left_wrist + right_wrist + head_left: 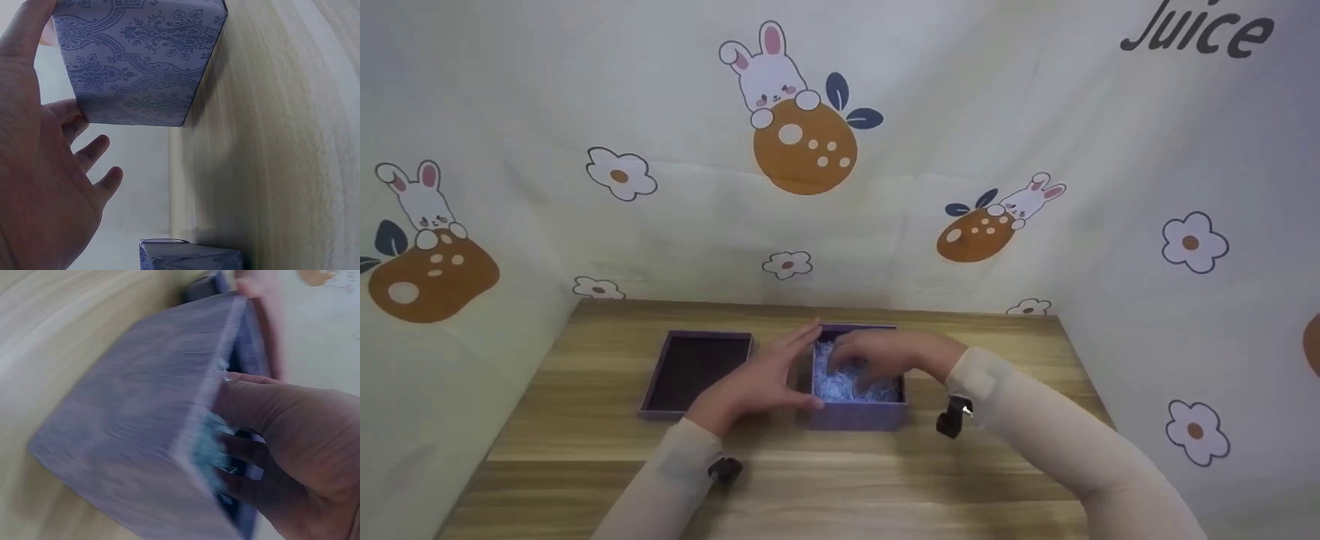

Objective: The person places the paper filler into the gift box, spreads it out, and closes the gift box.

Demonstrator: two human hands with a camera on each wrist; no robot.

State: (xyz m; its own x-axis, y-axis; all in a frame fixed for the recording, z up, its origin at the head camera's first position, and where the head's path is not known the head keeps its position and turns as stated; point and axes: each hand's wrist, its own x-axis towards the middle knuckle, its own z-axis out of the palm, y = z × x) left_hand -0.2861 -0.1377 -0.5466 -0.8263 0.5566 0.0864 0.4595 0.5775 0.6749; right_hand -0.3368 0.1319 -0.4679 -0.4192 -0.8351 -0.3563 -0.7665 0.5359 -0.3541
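A lidless purple patterned box (859,416) stands on the wooden table, filled with pale blue shredded filler (834,384). My left hand (761,379) rests against its left side, the thumb at the near corner and the fingertips at the far one. In the left wrist view, the other fingers hang spread beside the box wall (140,67). Reaching into the box from above, my right hand (877,352) has its bent, parted fingers in the filler (209,447). The filler partly hides those fingertips. Motion blurs the right wrist view.
Left of the box lies a shallow purple lid (643,412) with a dark inside, close to my left forearm. Pale cloth (885,247) with printed rabbits and oranges hangs behind and beside the table (810,480). A small black device is at each wrist.
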